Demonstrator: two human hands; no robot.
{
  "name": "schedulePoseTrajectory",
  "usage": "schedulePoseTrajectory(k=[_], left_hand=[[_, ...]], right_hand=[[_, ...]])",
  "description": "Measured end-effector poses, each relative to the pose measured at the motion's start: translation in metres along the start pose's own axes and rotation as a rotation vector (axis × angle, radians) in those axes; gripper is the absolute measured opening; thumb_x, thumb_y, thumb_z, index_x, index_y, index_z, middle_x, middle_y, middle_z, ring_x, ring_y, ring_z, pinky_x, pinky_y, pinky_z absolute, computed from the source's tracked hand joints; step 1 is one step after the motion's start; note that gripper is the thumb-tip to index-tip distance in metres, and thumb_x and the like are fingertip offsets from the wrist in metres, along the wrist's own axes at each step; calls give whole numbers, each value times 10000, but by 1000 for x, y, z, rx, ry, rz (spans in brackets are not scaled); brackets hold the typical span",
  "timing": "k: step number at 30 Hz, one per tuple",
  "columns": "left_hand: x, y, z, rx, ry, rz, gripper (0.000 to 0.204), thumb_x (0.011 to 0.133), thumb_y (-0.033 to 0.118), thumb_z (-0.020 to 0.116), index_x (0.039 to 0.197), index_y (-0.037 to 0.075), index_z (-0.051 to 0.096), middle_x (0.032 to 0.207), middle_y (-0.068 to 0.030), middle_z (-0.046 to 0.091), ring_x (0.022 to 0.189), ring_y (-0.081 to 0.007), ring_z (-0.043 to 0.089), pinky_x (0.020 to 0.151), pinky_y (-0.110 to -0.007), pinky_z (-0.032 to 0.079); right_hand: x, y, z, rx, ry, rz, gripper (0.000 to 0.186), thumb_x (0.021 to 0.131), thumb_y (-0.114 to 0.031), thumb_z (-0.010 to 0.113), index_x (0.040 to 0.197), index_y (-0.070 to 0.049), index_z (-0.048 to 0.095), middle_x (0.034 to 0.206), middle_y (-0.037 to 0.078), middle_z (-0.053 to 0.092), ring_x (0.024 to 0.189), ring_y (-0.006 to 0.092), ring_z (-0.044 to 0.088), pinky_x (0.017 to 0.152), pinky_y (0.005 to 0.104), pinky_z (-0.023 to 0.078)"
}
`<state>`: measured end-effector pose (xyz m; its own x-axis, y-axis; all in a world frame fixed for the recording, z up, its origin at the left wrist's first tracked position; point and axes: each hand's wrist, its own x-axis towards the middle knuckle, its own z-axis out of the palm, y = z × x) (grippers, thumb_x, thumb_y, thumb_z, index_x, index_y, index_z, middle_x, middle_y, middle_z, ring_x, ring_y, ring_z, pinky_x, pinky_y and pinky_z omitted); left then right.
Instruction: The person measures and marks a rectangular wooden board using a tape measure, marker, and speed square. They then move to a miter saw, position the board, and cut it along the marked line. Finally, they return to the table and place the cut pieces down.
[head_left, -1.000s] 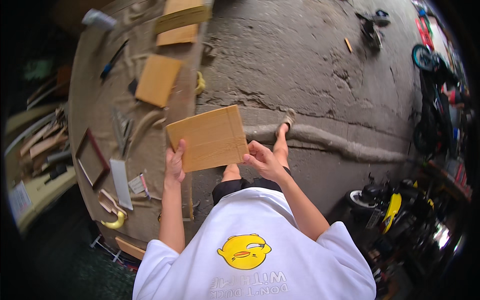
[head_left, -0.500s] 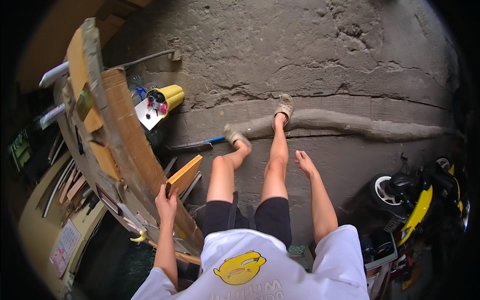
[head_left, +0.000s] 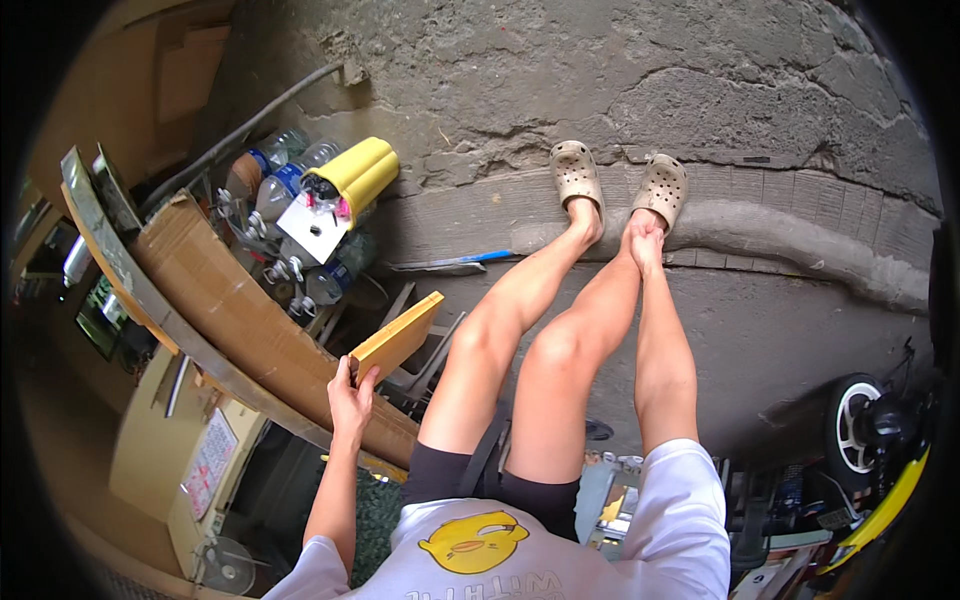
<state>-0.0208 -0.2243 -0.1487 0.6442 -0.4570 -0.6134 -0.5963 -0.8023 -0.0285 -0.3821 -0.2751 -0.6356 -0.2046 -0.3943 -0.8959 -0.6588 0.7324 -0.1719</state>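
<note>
My left hand [head_left: 355,395] grips a flat square wooden board [head_left: 398,335], tilted nearly on edge, at the lower left of centre. Beside it runs the table's long edge, with a strip of brown cardboard [head_left: 205,285]. My right hand [head_left: 648,238] hangs with curled fingers in front of my right shin, just below the beige clog [head_left: 660,185]; nothing shows in it, and I cannot tell whether it touches the leg.
Plastic bottles [head_left: 275,195] and a yellow bin [head_left: 365,175] holding small items lie beyond the table's edge. Cracked concrete floor [head_left: 700,60] and a ridge [head_left: 780,240] cross ahead. A motorbike with a white wheel [head_left: 855,425] stands at lower right. A grey pipe [head_left: 250,120] runs upper left.
My view has swung away from the tabletop. My right hand has let go of the board and moved forward over my leg; my left still holds it, turned edge-on. My feet have moved rightward.
</note>
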Motion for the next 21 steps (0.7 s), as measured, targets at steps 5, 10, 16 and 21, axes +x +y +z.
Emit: schedulePoseTrajectory(k=[5,10,16,21], left_hand=[[5,40,-26,-213,92,19,273,889,135,712,1054,-23,563,783,-118,647,704,-139,589,686,-276,488],[-11,91,-64,-801,-45,-89,437,965,247,656,1300,0,522,1217,-55,626,1085,-127,561,953,-286,438],[-47,223,-120,-1595,-627,-128,537,986,409,555,1360,28,496,1306,-113,605,1188,-238,590,1024,-396,468],[-70,350,-157,-1937,-1065,-158,549,978,406,566,1352,9,502,1298,-126,607,1193,-248,588,1022,-408,475]], right_hand=[[-16,11,-80,172,-574,67,442,971,-409,545,1084,9,631,1005,141,693,893,236,642,834,376,489],[-93,25,-202,45,-71,-157,353,1000,-366,537,1054,-39,658,862,52,711,714,148,635,627,295,480],[-270,-145,-393,664,-313,-236,400,1046,-400,454,1232,-72,587,1006,65,703,875,117,656,732,250,494],[-425,-310,-550,795,-686,-684,718,980,-601,415,1344,11,502,1043,105,679,952,167,654,847,302,507]])
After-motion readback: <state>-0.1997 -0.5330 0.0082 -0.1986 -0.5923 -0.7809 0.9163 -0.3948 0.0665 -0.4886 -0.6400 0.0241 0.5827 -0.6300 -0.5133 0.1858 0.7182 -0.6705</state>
